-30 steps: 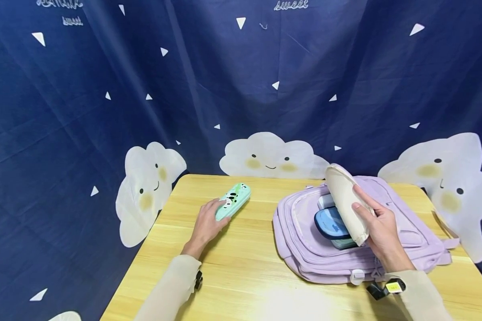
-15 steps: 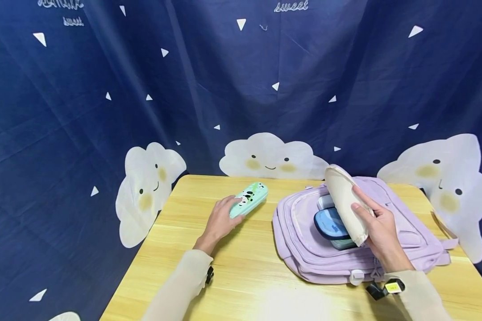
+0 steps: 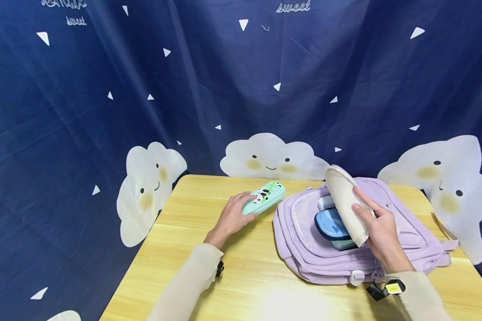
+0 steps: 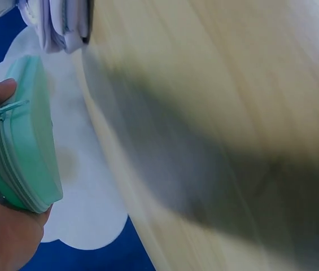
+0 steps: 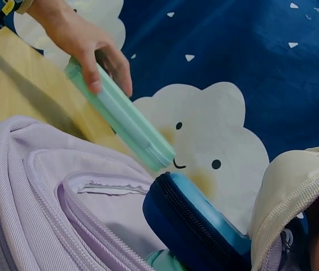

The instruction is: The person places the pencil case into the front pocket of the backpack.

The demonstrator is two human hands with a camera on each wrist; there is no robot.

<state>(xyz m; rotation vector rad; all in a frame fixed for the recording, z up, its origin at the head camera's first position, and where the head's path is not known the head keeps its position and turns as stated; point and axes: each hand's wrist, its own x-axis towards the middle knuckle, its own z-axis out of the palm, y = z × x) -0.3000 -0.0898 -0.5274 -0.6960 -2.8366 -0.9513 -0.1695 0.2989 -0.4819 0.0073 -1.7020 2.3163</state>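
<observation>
My left hand (image 3: 234,217) holds a mint-green zip pencil case (image 3: 265,197) with a panda print, just left of a lilac backpack (image 3: 301,236). In the left wrist view, the case (image 4: 29,147) is raised above the table, its zip pull near my thumb. My right hand (image 3: 382,229) grips a cream pocket flap (image 3: 342,196) on the backpack, lifting it; zip teeth line its edge (image 5: 283,212). Below the flap, a blue zip case (image 3: 330,223) lies in the pocket, with a pale blue item (image 3: 326,202) and a green item (image 3: 342,244) partly hidden.
The backpack lies flat on a wooden table (image 3: 241,276), its strap (image 3: 442,258) toward the right edge. Behind the table hangs a dark blue curtain (image 3: 233,107) printed with white clouds (image 3: 271,154) and triangles.
My left hand has carried the pencil case rightward across the table, toward the backpack. The right hand and the flap have stayed put.
</observation>
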